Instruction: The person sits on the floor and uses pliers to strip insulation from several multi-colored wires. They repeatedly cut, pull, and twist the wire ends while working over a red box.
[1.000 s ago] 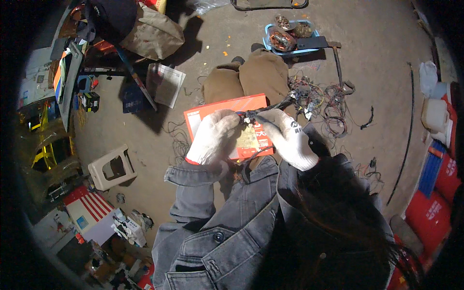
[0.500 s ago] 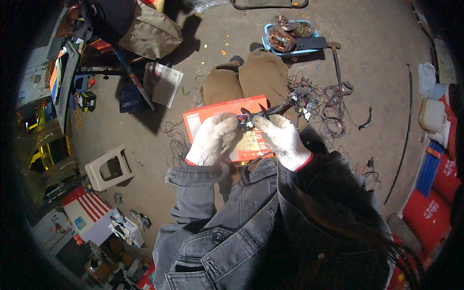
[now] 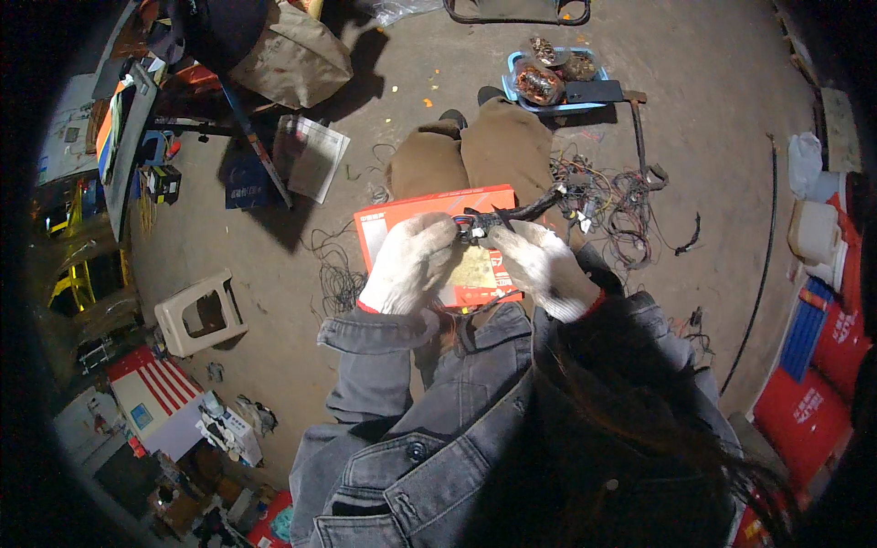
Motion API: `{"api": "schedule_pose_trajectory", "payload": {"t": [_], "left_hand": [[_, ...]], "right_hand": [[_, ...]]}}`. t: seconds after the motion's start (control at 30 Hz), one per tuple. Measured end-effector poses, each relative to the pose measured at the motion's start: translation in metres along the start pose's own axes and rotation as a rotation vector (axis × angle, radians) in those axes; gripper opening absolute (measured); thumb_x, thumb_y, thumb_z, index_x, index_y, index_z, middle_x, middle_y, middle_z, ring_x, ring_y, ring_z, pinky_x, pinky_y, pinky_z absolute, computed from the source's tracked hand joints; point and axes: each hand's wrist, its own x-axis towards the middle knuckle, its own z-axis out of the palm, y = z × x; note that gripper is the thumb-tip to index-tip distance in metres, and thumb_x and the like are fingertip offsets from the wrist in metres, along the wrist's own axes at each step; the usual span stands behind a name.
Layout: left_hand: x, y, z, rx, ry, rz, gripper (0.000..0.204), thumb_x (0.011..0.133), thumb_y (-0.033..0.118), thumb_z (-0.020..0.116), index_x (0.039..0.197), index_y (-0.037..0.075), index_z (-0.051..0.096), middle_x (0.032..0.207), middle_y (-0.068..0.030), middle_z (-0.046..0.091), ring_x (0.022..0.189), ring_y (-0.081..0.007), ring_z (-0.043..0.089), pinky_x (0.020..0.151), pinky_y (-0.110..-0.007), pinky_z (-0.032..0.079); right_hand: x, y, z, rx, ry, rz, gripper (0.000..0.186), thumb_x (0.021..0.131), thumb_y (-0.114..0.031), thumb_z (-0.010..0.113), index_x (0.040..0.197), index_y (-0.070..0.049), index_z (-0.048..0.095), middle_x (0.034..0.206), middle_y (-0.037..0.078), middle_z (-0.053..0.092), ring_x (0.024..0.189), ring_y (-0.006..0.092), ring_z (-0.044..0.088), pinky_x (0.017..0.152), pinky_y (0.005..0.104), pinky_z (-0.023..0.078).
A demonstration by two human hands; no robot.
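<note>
A wire harness point(image 3: 537, 206) with a dark wrapped sleeve runs from between my gloved hands toward a tangle of wires on the right. My left hand point(image 3: 411, 260), in a white knit glove, is closed on the coloured wires at its left end. My right hand point(image 3: 539, 265), gloved alike with a red cuff edge, pinches the harness near a small white connector point(image 3: 478, 233). Dark loose strips stick up by the right fingertips; whether they are tape or a tool I cannot tell. Under both hands a red-and-white cardboard box point(image 3: 388, 216) lies on my lap.
Tangled wires point(image 3: 621, 205) lie on the floor to the right, below a hammer point(image 3: 637, 128) resting by a blue basket point(image 3: 594, 57) of bagged scraps. A beige plastic stool point(image 3: 196, 315) stands left. Red containers point(image 3: 808, 411) line the right edge.
My right hand has turned and shifted slightly down and right, and the dark pointed strips beside its fingers now lie lower. The left hand keeps its grip. The whole view has shifted slightly.
</note>
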Motion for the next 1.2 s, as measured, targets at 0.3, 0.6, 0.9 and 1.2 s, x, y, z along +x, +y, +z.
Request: {"api": "schedule_pose_trajectory", "payload": {"t": [0.3, 0.6, 0.9, 1.2], "left_hand": [[-0.002, -0.001, 0.004, 0.04, -0.001, 0.036, 0.018, 0.104, 0.02, 0.061, 0.089, 0.011, 0.055, 0.067, 0.008, 0.044, 0.05, -0.0026, 0.037, 0.045, -0.021, 0.031], [-0.003, -0.001, 0.006, 0.143, 0.025, 0.073, 0.014, 0.101, 0.021, 0.063, 0.095, 0.008, 0.062, 0.072, 0.0053, 0.052, 0.054, -0.0042, 0.043, 0.048, -0.022, 0.033], [-0.005, -0.001, 0.012, 0.187, 0.075, 0.092, 0.015, 0.097, 0.02, 0.064, 0.096, 0.005, 0.066, 0.072, 0.0044, 0.054, 0.058, -0.0052, 0.044, 0.052, -0.023, 0.033], [-0.003, 0.001, 0.007, 0.153, 0.061, 0.038, 0.016, 0.095, 0.01, 0.068, 0.104, -0.003, 0.067, 0.087, -0.0026, 0.064, 0.073, -0.0093, 0.055, 0.063, -0.024, 0.043]], "right_hand": [[-0.008, -0.013, 0.003, 0.35, -0.014, 0.152, 0.026, 0.107, -0.015, 0.059, 0.126, 0.002, 0.068, 0.114, 0.004, 0.072, 0.104, 0.0118, 0.066, 0.093, 0.0299, 0.052], [-0.003, -0.001, -0.006, 0.114, 0.067, 0.056, 0.024, 0.103, -0.015, 0.064, 0.122, -0.003, 0.07, 0.112, 0.015, 0.074, 0.101, 0.0312, 0.071, 0.088, 0.0366, 0.056], [0.002, -0.011, -0.031, -0.844, 0.123, -0.565, 0.024, 0.093, -0.012, 0.066, 0.116, -0.007, 0.072, 0.1, 0.014, 0.075, 0.09, 0.0315, 0.073, 0.078, 0.0413, 0.058], [0.011, -0.033, -0.043, -1.143, -0.06, -0.648, 0.028, 0.088, -0.016, 0.069, 0.115, -0.007, 0.072, 0.093, 0.01, 0.073, 0.082, 0.0284, 0.071, 0.069, 0.0405, 0.056]]}}
